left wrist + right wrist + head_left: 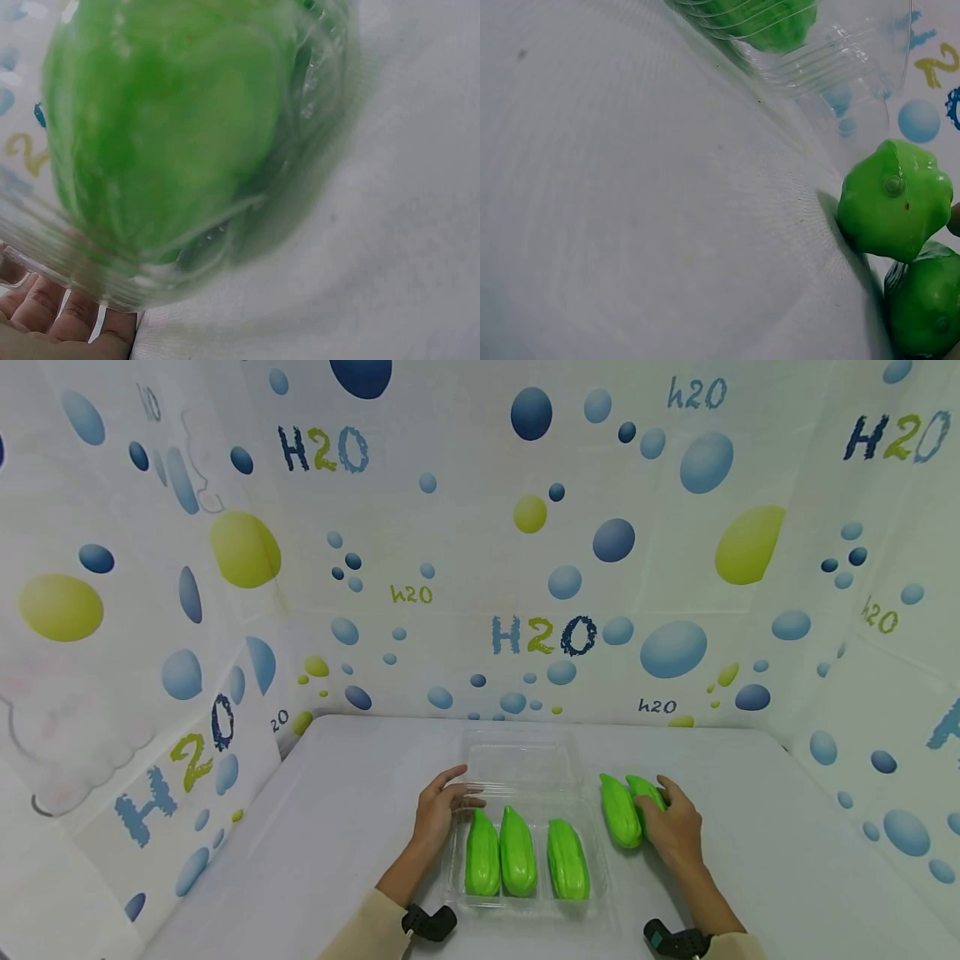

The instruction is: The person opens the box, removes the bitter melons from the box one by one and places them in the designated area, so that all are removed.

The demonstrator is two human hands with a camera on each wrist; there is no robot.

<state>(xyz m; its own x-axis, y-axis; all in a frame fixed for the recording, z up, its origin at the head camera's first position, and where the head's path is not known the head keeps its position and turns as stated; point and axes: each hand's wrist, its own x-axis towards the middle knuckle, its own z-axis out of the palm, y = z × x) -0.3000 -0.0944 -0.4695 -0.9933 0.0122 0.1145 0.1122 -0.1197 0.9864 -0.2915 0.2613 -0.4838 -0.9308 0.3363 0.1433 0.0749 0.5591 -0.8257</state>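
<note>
A clear plastic box (pixel 540 906) lies with its lid (pixel 521 764) folded back, away from the person. Inside are three green ridged toy gourds, the left one (pixel 482 853), the middle one (pixel 517 852) and the right one (pixel 568 860), with a gap before the right one. My left hand (pixel 438 810) holds the box's far left edge near the hinge; its fingers show behind the plastic in the left wrist view. Right of the box, my right hand (pixel 675 822) grips one green gourd (pixel 934 307). Another gourd (pixel 621 812) lies against it on the left.
A white cloth covers the table (pixel 360 777). A white curtain (pixel 450 527) with blue and yellow dots and H2O lettering stands behind it and at both sides. Dark straps with small devices (pixel 431 924) sit on both wrists.
</note>
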